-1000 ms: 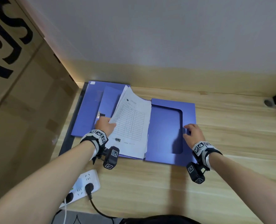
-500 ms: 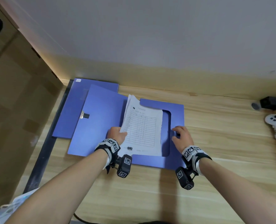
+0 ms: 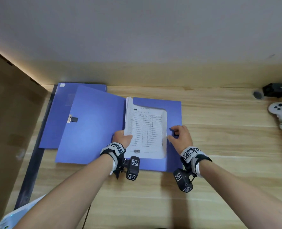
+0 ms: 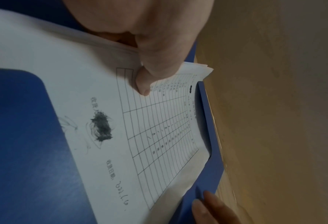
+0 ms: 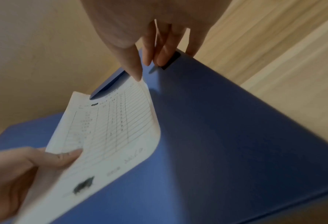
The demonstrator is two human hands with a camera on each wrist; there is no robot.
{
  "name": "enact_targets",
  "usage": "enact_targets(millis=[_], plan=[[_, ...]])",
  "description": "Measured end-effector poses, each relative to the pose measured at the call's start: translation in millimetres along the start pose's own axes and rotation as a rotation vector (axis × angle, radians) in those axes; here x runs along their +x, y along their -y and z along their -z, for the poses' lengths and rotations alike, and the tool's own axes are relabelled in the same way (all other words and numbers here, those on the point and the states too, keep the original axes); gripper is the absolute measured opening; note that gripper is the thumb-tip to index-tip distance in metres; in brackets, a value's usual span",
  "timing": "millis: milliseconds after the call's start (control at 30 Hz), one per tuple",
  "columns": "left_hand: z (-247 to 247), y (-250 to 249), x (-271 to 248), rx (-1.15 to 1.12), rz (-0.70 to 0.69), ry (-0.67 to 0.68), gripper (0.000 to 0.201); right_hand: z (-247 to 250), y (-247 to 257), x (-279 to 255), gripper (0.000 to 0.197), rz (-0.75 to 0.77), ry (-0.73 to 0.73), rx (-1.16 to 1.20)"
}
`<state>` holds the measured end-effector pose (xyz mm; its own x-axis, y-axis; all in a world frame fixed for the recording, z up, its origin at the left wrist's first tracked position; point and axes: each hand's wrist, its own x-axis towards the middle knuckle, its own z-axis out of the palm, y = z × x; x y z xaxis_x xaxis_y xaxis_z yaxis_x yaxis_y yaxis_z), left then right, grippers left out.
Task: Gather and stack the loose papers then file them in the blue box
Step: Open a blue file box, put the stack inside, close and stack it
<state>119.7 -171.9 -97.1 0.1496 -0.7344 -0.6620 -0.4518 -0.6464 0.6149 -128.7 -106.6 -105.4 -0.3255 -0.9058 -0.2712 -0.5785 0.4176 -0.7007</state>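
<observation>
Pale wood-grain desk runs up to a grey wall with a light wooden strip along its foot. On it lies the open blue box, its lid spread flat to the left, and the stack of papers sits partly tucked under the box's right-hand flap. The left hand pinches the stack's left edge, thumb on top of the printed table. The right hand rests straight fingers on the flap's inner edge, touching the paper. A second blue folder lies beneath, further left. A white controller and a black device sit far right; brown cardboard stands left.
</observation>
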Motion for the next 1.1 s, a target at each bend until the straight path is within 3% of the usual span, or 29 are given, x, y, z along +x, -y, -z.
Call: enact_targets(millis=[133,233,333,433,533,633,833,1000,1100], plan=[[7.3,3.1,6.8,0.029,-0.012,0.011,0.021,0.0,6.1,-0.8,0.038,0.388,0.033,-0.437],[8.1,5.0,9.3,0.015,-0.01,0.01,0.021,-6.8,7.2,-2.7,0.036,0.494,0.142,-0.619],[5.4,4.8,7.9,0.008,-0.008,0.016,0.023,-9.0,7.1,-2.5,0.041,0.488,0.213,-0.749],[2.7,3.5,5.7,0.001,0.002,0.017,0.016,-2.9,12.5,0.3,0.044,0.476,0.21,-0.638],[-3.3,4.1,5.4,-0.021,0.015,0.037,0.011,6.6,12.6,1.5,0.056,0.315,0.124,-0.414],[-13.5,1.9,3.0,-0.045,0.02,0.048,0.014,14.2,11.7,-1.2,0.066,0.114,0.175,-0.382],[-31.4,-13.1,-5.9,-0.089,0.013,0.12,0.021,17.5,8.3,2.9,0.065,0.088,0.239,-0.396],[-33.2,-23.0,-14.7,-0.046,-0.005,-0.118,0.023,13.8,5.1,1.2,0.067,0.084,0.236,-0.4],[-37.4,-20.7,-11.7,-0.068,0.032,-0.104,0.023,12.8,5.3,1.4,0.067,0.088,0.224,-0.411]])
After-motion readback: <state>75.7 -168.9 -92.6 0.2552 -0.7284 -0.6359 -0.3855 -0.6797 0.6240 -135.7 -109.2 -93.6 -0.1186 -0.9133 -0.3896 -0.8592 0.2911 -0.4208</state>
